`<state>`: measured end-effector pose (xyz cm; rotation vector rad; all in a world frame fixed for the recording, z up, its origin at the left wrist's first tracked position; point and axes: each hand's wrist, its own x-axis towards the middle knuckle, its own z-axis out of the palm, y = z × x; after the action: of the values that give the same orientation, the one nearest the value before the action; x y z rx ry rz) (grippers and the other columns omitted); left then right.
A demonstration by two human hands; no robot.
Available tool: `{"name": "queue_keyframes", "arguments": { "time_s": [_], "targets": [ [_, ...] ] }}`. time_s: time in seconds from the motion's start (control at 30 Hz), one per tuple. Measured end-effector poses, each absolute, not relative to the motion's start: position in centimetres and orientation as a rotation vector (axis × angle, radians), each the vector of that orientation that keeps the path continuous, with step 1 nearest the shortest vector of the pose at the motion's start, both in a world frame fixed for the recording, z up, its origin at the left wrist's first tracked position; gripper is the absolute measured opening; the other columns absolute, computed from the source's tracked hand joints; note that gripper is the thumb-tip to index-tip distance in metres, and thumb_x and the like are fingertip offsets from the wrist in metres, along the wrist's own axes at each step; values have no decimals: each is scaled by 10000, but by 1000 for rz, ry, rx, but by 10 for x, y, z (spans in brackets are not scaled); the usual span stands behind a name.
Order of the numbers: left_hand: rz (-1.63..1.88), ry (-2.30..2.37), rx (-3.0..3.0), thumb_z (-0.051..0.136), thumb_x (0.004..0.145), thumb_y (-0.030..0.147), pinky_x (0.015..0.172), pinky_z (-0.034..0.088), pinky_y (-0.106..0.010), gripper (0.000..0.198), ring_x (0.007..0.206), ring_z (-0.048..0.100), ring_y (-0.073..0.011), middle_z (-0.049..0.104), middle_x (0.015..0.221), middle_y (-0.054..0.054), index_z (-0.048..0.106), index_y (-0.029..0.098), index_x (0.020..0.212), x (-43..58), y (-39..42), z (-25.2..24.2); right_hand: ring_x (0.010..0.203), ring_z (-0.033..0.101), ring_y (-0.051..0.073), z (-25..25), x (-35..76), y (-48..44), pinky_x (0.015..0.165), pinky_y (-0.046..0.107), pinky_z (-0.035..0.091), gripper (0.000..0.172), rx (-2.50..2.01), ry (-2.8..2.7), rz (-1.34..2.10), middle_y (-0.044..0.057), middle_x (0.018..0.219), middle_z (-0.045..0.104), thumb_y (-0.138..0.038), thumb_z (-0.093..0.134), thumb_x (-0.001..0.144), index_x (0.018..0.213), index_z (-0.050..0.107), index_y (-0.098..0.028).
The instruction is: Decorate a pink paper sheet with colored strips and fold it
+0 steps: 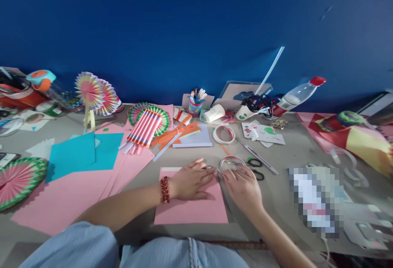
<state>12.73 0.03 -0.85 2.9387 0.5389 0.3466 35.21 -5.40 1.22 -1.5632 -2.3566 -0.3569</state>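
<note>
Pink sheet (190, 212) lies flat under left hand (190, 182), nearer one; longer side seemingly left-right. From afar I see left palm down, fingers spread, gripping nothing visible. Right hand (244, 188) arches beside sheet's right edge, fingertips near far right corner; can't tell whether pinching. Scissors (249, 164) just beyond.
</note>
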Motion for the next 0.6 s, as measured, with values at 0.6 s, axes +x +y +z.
{"name": "queue_keyframes", "arguments": {
  "time_s": [0.6],
  "targets": [
    [296, 460, 2904, 362, 947, 662, 1095, 282, -447, 682, 1227, 458, -295, 413, 1528, -102, 456, 194, 1433, 124, 6, -7, 697, 634, 173, 29, 373, -84, 725, 301, 481, 103, -1494, -2032, -10, 23, 777, 689, -283, 529, 955, 922, 598, -215]
  ]
}}
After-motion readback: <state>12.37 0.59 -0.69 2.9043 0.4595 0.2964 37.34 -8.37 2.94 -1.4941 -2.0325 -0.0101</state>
